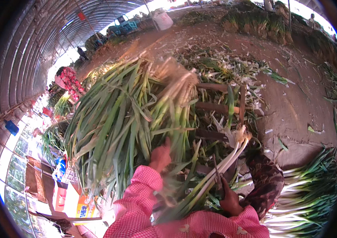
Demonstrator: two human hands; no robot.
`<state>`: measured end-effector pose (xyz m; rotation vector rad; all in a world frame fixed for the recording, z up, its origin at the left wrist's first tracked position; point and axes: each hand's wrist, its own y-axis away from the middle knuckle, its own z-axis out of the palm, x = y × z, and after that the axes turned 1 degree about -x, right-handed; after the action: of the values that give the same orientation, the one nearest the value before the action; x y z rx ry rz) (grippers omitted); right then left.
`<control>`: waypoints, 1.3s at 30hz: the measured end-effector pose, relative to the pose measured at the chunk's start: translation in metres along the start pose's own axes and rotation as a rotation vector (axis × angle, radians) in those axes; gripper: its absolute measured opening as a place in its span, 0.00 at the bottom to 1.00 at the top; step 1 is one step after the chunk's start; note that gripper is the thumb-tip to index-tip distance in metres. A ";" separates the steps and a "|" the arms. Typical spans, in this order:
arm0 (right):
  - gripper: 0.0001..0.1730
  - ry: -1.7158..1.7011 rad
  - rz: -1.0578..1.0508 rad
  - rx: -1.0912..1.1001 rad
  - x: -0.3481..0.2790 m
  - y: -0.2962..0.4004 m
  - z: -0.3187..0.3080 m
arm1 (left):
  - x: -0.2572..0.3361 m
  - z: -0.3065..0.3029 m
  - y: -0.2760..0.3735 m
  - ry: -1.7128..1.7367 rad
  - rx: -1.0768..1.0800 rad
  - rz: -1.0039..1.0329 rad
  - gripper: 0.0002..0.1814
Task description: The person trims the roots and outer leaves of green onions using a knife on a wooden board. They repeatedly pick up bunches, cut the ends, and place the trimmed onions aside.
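My left hand point(161, 154) reaches into the leaves of a large heap of unpeeled green onions point(118, 113), one finger stretched forward; whether it grips any leaves is not clear. A bunch of onions point(183, 86) beyond it has blurred root ends. At the lower right, my right hand point(229, 197) is closed around a thin dark tool point(217, 169), whose exact kind I cannot make out. Beside that tool, a few green onions point(231, 156) with white stems and roots slant across my lap, their leaves blurred towards me.
A wooden slatted frame point(216, 106) stands before me, with peelings point(216, 65) strewn behind it. Peeled onions point(299, 193) lie in rows on the right. Cardboard boxes point(73, 199) stand at the left. A person in red patterned clothing point(69, 81) is farther off, left.
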<state>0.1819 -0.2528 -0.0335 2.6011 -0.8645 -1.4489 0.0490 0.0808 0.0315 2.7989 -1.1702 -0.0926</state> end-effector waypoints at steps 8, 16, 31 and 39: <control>0.55 -0.247 -0.059 0.109 -0.018 0.021 -0.019 | 0.042 0.016 0.081 0.038 -0.327 0.103 0.58; 0.57 -0.363 -0.029 0.163 -0.034 0.017 -0.023 | 0.025 -0.066 0.037 0.337 0.512 0.241 0.19; 0.57 -0.215 -0.150 -0.085 -0.026 0.020 0.001 | -0.064 -0.052 -0.123 0.269 0.222 -0.379 0.53; 0.56 -0.316 -0.154 -0.045 -0.021 0.027 0.002 | -0.024 -0.068 0.001 0.151 0.002 -0.083 0.42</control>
<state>0.1595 -0.2647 -0.0110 2.4938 -0.6545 -1.9343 0.0379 0.1020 0.0992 2.7998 -1.0209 0.1113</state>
